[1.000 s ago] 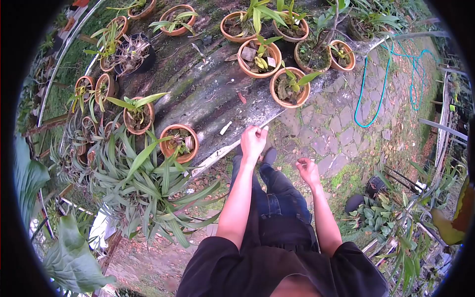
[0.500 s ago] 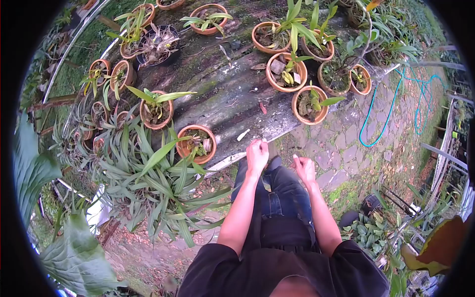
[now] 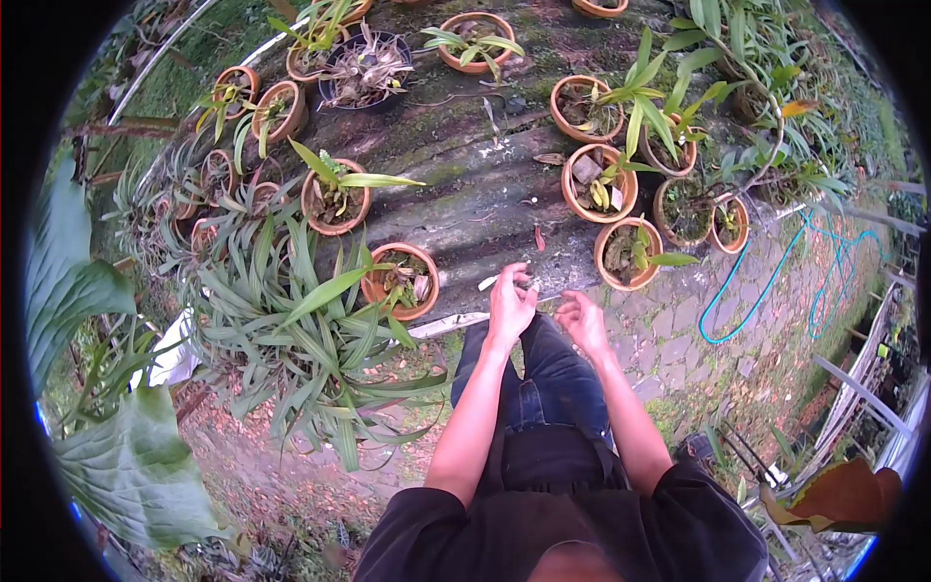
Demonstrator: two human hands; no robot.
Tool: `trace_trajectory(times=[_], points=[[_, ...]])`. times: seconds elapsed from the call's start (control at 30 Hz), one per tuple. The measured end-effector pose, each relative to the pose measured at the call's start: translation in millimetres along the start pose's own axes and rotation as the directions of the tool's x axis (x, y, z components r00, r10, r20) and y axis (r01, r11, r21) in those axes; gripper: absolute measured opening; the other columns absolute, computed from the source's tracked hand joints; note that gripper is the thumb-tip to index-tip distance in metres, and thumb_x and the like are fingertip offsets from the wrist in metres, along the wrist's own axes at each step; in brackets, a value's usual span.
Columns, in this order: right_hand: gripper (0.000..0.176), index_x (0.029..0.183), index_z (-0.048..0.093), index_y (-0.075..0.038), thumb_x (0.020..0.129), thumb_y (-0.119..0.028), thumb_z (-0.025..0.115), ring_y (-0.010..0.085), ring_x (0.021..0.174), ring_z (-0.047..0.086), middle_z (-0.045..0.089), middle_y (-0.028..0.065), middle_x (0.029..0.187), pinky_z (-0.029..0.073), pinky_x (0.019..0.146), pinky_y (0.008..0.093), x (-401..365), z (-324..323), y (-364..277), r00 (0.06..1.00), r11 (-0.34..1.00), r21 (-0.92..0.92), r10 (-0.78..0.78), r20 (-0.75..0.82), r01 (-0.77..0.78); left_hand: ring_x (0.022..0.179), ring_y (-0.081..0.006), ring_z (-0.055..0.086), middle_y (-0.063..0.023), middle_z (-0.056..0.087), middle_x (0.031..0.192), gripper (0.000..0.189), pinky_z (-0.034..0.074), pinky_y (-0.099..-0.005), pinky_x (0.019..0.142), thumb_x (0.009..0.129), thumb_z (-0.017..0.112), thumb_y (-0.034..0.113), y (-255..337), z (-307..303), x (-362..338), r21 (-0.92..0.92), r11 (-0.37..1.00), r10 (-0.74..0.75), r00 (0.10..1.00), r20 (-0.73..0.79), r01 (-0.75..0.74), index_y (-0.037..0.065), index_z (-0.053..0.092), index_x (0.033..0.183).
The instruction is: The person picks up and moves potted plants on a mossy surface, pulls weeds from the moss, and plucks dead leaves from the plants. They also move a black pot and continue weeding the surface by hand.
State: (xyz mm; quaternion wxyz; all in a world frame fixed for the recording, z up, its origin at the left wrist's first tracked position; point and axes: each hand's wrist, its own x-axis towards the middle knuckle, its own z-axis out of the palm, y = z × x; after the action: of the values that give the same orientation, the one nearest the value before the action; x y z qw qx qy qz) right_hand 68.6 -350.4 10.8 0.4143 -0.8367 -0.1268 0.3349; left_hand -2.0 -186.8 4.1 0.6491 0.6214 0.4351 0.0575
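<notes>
My left hand (image 3: 512, 308) is held over the front edge of the mossy corrugated tabletop (image 3: 465, 218), its fingers loosely bent and apart with nothing visible in them. Close beside its fingertips lies a small white piece (image 3: 488, 282). My right hand (image 3: 584, 325) hovers just to the right, in front of my jeans, fingers half curled and apart, also holding nothing I can see. Nearest on the right is a terracotta pot with a small plant (image 3: 626, 254). On the left, another terracotta pot (image 3: 400, 281) stands near the table edge.
More potted plants line both sides of the table, including a black pot of dry stems (image 3: 365, 73). Long striped leaves (image 3: 301, 339) spread at the left. A teal hose (image 3: 752, 306) lies on the stone paving (image 3: 659, 330). Large leaves (image 3: 136, 470) hang close at the lower left.
The view has shifted, so the pots and table appear lower and further right. The fingers of both hands have loosened from a more closed pose, and the hands are slightly closer together.
</notes>
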Motion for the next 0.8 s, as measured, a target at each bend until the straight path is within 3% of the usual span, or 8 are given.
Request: trace_trajectory(times=[0.07, 0.17, 0.3, 0.37, 0.47, 0.67, 0.77, 0.8], points=[[0.016, 0.101, 0.069, 0.002, 0.092, -0.011, 0.068, 0.0161, 0.064, 0.068, 0.069, 0.0072, 0.070, 0.057, 0.065, 0.0319, 12.9, -8.7, -24.1, 0.952, 0.956, 0.113, 0.250, 0.174, -0.272, 0.066, -0.0161, 0.066, -0.0117, 0.065, 0.077, 0.008, 0.052, -0.0325, 0.062, 0.090, 0.067, 0.006, 13.2, -1.5, 8.1, -0.014, 0.999, -0.031, 0.999, -0.016, 0.030, -0.001, 0.063, 0.092], [0.015, 0.100, 0.068, 0.004, 0.091, -0.008, 0.069, 0.0154, 0.067, 0.068, 0.069, 0.0076, 0.073, 0.056, 0.067, 0.0299, 30.9, -12.7, -24.2, 0.938, 0.966, -0.002, 0.252, 0.239, -0.259, 0.064, -0.0142, 0.065, -0.0074, 0.063, 0.069, 0.011, 0.051, -0.0319, 0.061, 0.092, 0.068, 0.008, 15.3, -0.9, 27.7, 0.138, 0.984, 0.133, 0.984, -0.118, -0.117, 0.000, 0.061, 0.087], [0.016, 0.096, 0.069, 0.004, 0.092, -0.012, 0.070, 0.0114, 0.064, 0.066, 0.069, 0.0087, 0.071, 0.052, 0.063, 0.0270, 46.8, -9.7, 3.4, 0.966, 0.982, -0.187, 0.039, 0.257, 0.010, 0.067, -0.0151, 0.065, -0.0076, 0.064, 0.071, 0.013, 0.051, -0.0319, 0.063, 0.092, 0.068, 0.009, 20.0, -4.7, 58.3, 0.294, 0.939, 0.246, 0.946, -0.213, -0.178, 0.001, 0.061, 0.085], [0.019, 0.089, 0.070, 0.003, 0.094, -0.015, 0.069, 0.0099, 0.060, 0.064, 0.068, 0.0081, 0.069, 0.050, 0.061, 0.0264, 46.4, -1.5, 7.6, 0.966, 0.971, -0.158, -0.143, 0.215, 0.179, 0.068, -0.0145, 0.065, -0.0070, 0.065, 0.073, 0.013, 0.052, -0.0317, 0.064, 0.092, 0.069, 0.012, 24.3, -2.6, 69.4, 0.108, 0.977, 0.207, 0.931, -0.301, -0.183, 0.001, 0.062, 0.087], [0.022, 0.084, 0.072, 0.003, 0.093, -0.016, 0.070, 0.0108, 0.059, 0.063, 0.069, 0.0067, 0.070, 0.050, 0.061, 0.0284, 45.2, 8.3, -7.2, 0.951, 0.967, 0.142, 0.172, 0.257, -0.214, 0.068, -0.0197, 0.066, -0.0091, 0.065, 0.077, 0.015, 0.053, -0.0343, 0.066, 0.091, 0.070, 0.013, 46.7, -16.5, 82.8, -0.053, 0.989, 0.112, 0.936, -0.334, -0.137, 0.001, 0.060, 0.088], [0.017, 0.095, 0.070, 0.005, 0.091, -0.012, 0.071, 0.0106, 0.063, 0.065, 0.070, 0.0074, 0.075, 0.052, 0.064, 0.0267, 58.3, 16.9, -9.1, 0.894, 0.952, -0.070, 0.304, 0.328, -0.298, 0.069, -0.0233, 0.064, -0.0114, 0.061, 0.073, 0.015, 0.050, -0.0376, 0.068, 0.092, 0.066, 0.012, 28.8, -30.9, 149.6, 0.235, 0.970, 0.170, 0.870, -0.463, -0.064, 0.000, 0.059, 0.086], [0.013, 0.093, 0.069, 0.003, 0.094, -0.010, 0.067, 0.0100, 0.064, 0.065, 0.069, 0.0058, 0.073, 0.052, 0.063, 0.0260, 64.1, 31.1, -14.9, 0.971, 0.991, -0.033, -0.120, 0.209, 0.129, 0.068, -0.0231, 0.062, -0.0105, 0.060, 0.075, 0.009, 0.050, -0.0372, 0.069, 0.090, 0.066, 0.006, 43.4, -34.2, 161.2, 0.104, 0.988, 0.151, 0.809, -0.569, -0.111, -0.001, 0.060, 0.089], [0.013, 0.091, 0.068, 0.002, 0.095, -0.010, 0.066, 0.0099, 0.065, 0.064, 0.068, 0.0052, 0.072, 0.052, 0.063, 0.0263, 69.3, 35.5, -19.9, 0.977, 0.999, 0.033, -0.005, 0.215, -0.002, 0.068, -0.0231, 0.062, -0.0104, 0.061, 0.076, 0.008, 0.050, -0.0372, 0.069, 0.089, 0.066, 0.005, 44.3, -35.3, 165.9, 0.015, 0.990, 0.118, 0.785, -0.608, -0.137, -0.001, 0.060, 0.090]])
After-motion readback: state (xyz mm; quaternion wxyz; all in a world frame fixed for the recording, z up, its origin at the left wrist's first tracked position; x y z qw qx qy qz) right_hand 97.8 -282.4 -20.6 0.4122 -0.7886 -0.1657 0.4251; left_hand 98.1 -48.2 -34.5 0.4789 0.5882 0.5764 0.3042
